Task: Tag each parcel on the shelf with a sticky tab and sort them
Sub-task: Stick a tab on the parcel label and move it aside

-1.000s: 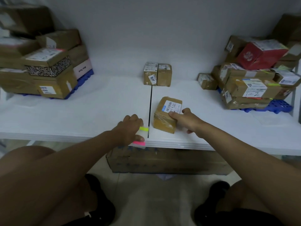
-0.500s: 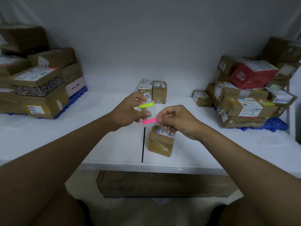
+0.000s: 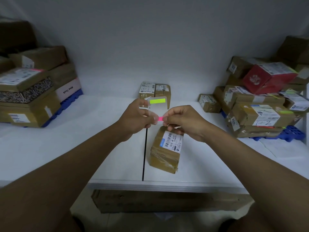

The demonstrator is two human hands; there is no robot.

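Both hands raised above the white shelf [image 3: 66, 148], near the black dividing line [image 3: 144, 156]. Left hand [image 3: 135, 117]: grip closed on a clear tab sheet [image 3: 158, 106], held upright; a yellow-green tab [image 3: 157, 101] sits along its top. Right hand [image 3: 184, 122]: thumb and forefinger pinch the pink tab [image 3: 160, 118] at the sheet's lower edge, other fingers curled.

Small brown parcel [image 3: 167, 149] lies on the shelf just right of the line, below the right hand, label up, untouched. Two small parcels [image 3: 155, 90] stand side by side at the back by the wall. A small box [image 3: 209, 102] sits to their right. Left stack of parcels [image 3: 30, 91] on a blue pallet [image 3: 71, 99]. Right stack [image 3: 260, 104] includes a red box [image 3: 267, 79]; several there carry yellow-green tabs. A long carton [image 3: 167, 200] lies under the shelf edge.
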